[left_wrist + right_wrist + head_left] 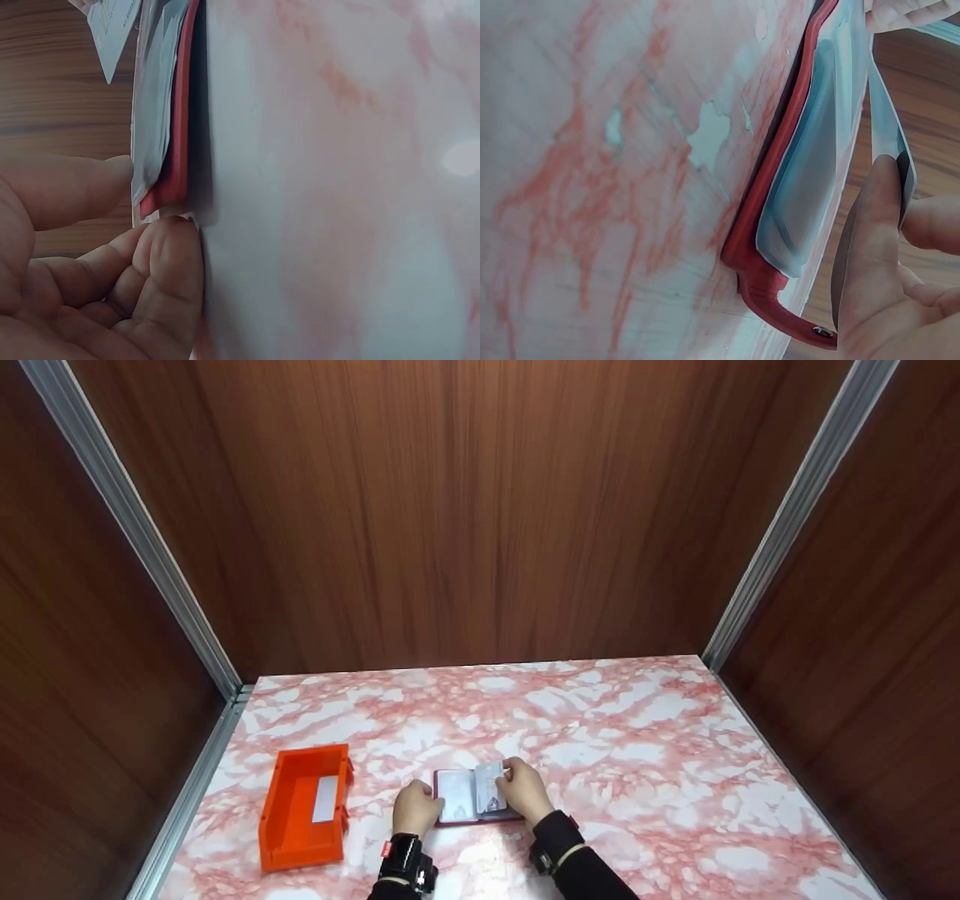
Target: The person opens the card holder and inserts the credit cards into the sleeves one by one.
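Note:
A red card holder (455, 795) lies spread on the table, its clear plastic sleeves (802, 172) showing. My left hand (415, 808) pinches the holder's left edge; in the left wrist view the thumb (82, 187) is on the sleeves and curled fingers are by the red cover (180, 135). Over the right half, my right hand (527, 793) pinches a pale printed card (488, 786) between thumb and fingers. The card (889, 120) stands raised above the sleeves in the right wrist view. Whether its lower edge is inside a sleeve, I cannot tell.
An orange open bin (304, 810) with a white label stands left of my left hand. A strap with a metal snap (823, 331) sticks out from the holder. Wood-patterned panels (465, 510) enclose the red-and-white marbled table (637, 750) at the back and sides.

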`<state>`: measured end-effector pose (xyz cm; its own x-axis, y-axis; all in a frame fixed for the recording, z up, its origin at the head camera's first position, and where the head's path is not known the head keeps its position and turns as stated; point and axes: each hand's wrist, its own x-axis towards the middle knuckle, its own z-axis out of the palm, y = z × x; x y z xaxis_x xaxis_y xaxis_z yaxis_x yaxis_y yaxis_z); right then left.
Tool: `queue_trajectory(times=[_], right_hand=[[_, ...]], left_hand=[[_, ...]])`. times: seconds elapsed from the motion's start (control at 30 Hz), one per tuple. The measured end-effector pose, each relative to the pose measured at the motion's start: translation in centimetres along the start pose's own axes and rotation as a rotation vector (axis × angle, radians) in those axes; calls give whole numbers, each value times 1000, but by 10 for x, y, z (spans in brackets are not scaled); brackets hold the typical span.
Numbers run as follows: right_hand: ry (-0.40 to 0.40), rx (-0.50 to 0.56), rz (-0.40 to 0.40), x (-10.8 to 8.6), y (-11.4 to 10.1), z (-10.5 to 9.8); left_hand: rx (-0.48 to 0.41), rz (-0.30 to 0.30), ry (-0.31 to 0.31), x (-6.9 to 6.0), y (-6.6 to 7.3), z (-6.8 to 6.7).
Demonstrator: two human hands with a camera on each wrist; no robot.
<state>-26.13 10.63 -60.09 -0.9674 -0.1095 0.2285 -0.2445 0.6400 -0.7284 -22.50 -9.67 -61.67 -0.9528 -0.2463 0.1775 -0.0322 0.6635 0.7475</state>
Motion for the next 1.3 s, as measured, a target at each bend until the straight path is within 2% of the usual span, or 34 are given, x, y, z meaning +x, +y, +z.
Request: queue_trajectory(times=[0.4,0.57,0.77,1.03,1.3], right_hand=[[-54,17,36,0,0,1],[-71,-33,11,1,0,3],[-77,-79,6,3,0,6],[-78,-89,1,5,-1,7],[-82,-103,3,7,-1,9]], left_hand=[[9,18,9,-2,2,0],[6,13,3,0,2,1],[-8,50,34,-2,-1,2],[-14,-14,6,1,0,4],[2,-12,12,1,-3,6]])
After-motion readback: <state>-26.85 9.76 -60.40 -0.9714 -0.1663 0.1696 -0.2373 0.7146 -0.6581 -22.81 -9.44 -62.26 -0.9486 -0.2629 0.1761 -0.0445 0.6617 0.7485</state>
